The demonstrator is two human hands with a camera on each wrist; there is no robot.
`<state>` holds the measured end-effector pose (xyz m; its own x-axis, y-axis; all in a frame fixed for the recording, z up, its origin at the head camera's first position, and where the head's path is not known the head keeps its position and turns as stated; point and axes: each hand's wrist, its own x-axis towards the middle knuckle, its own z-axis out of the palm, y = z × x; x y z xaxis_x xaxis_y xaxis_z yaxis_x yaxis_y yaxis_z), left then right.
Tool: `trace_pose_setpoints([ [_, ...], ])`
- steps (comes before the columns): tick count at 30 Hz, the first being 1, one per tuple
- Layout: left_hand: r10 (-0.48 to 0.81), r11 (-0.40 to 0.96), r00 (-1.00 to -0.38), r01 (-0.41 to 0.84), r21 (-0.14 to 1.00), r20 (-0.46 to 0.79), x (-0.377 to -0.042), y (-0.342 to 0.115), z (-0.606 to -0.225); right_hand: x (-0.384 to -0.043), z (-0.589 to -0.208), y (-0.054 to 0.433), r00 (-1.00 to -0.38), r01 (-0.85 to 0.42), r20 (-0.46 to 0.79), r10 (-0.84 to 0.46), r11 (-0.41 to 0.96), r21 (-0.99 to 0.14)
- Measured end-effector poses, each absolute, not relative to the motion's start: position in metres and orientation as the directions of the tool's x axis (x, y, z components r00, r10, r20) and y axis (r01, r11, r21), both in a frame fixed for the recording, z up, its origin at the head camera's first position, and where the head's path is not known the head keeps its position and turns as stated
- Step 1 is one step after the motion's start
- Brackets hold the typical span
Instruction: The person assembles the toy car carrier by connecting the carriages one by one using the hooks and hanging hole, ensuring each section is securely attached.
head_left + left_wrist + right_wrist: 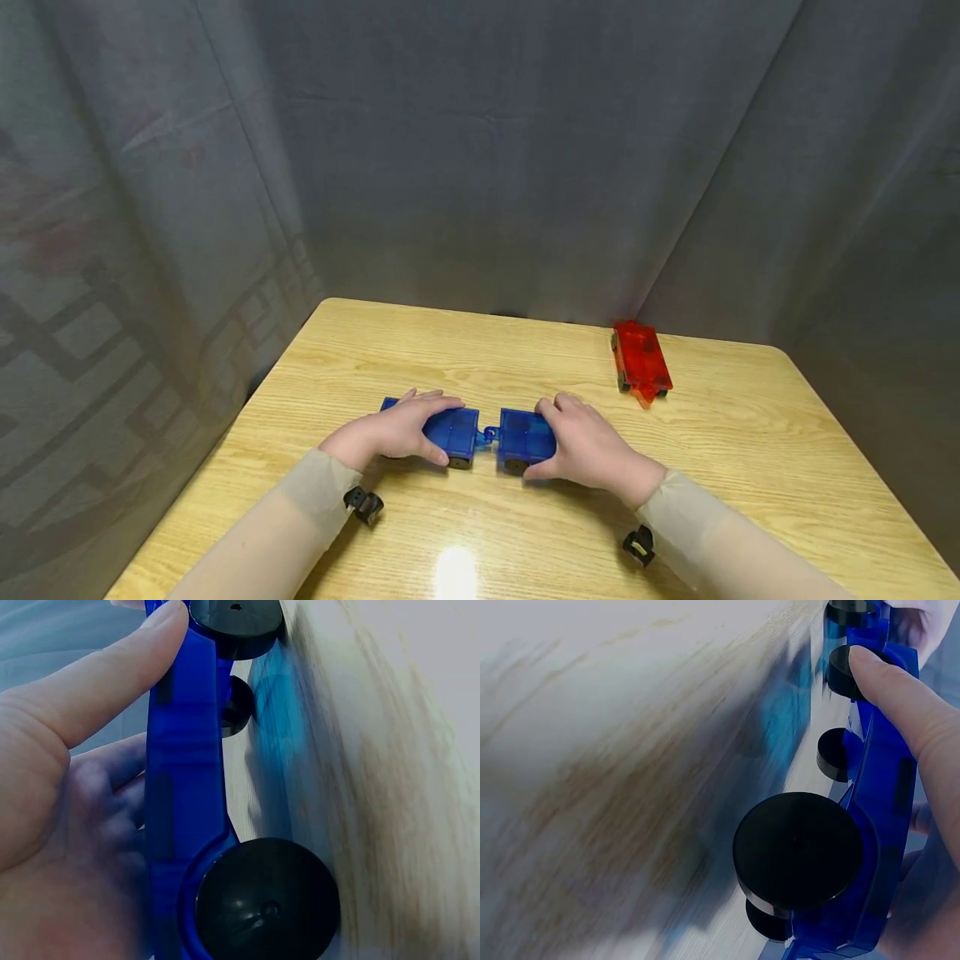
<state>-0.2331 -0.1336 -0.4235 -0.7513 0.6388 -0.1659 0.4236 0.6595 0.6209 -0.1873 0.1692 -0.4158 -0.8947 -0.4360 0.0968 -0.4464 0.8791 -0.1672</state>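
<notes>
Two translucent blue toy train cars with black wheels sit end to end near the middle of the table. My left hand grips the left blue car from above, thumb along the near side and fingers over the far side. The right blue car is held the same way by my right hand. Between them the small blue couplings meet; whether they are hooked together I cannot tell. Both wrist views show a car's side close up, with a black wheel at left and another wheel at right.
A translucent red toy car stands at the back right of the wooden table, a pointed coupling facing me. Grey curtains hang behind the table and on both sides.
</notes>
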Motion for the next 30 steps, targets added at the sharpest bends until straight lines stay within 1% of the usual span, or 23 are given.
trace_pose_setpoints([
  [7,0.619,0.676,-0.766,0.407,0.614,-0.174,-0.2318,-0.1335,-0.424,-0.1876,-0.4177,0.169,-0.899,-0.437,0.09,-0.428,0.883,-0.171],
  [15,0.623,0.671,-0.763,0.407,0.619,-0.174,-0.2319,-0.134,-0.4239,-0.1871,-0.4188,0.168,-0.892,-0.451,0.102,-0.439,0.877,-0.165],
  [30,0.622,0.667,-0.763,0.4,0.628,-0.176,-0.2314,-0.1338,-0.4228,-0.1864,-0.4218,0.1665,-0.903,-0.43,0.062,-0.425,0.887,-0.167],
])
